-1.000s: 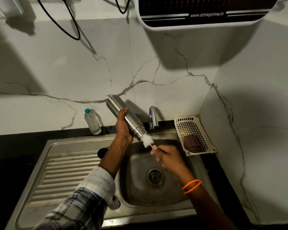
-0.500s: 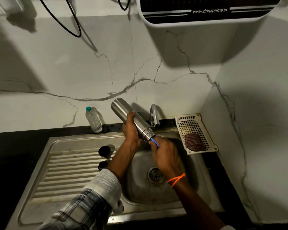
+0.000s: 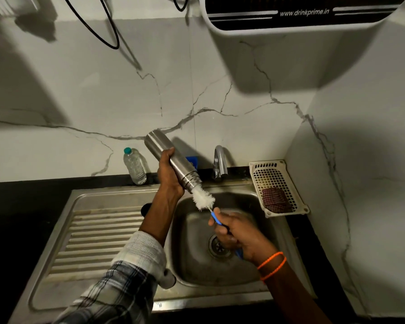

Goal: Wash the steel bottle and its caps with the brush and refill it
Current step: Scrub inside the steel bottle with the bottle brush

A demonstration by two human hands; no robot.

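Observation:
My left hand (image 3: 168,175) grips the steel bottle (image 3: 167,157) around its middle, tilted with its open mouth pointing down-right over the sink basin (image 3: 192,265). My right hand (image 3: 234,232) holds the blue handle of the brush (image 3: 205,199). The brush's white bristle head sticks mostly out of the bottle mouth, its tip still inside. A dark cap (image 3: 145,208) lies on the drainboard, partly hidden behind my left forearm.
The tap (image 3: 220,161) stands behind the basin. A white plastic tray (image 3: 255,169) with a checked cloth (image 3: 276,200) sits at the right. A small plastic water bottle (image 3: 134,166) stands on the black counter. The ribbed drainboard (image 3: 94,239) is on the left. A water purifier (image 3: 297,12) hangs above.
The brush was pushed deep into the bottle half a second ago; my right hand has now pulled it back out, so the white bristles show again.

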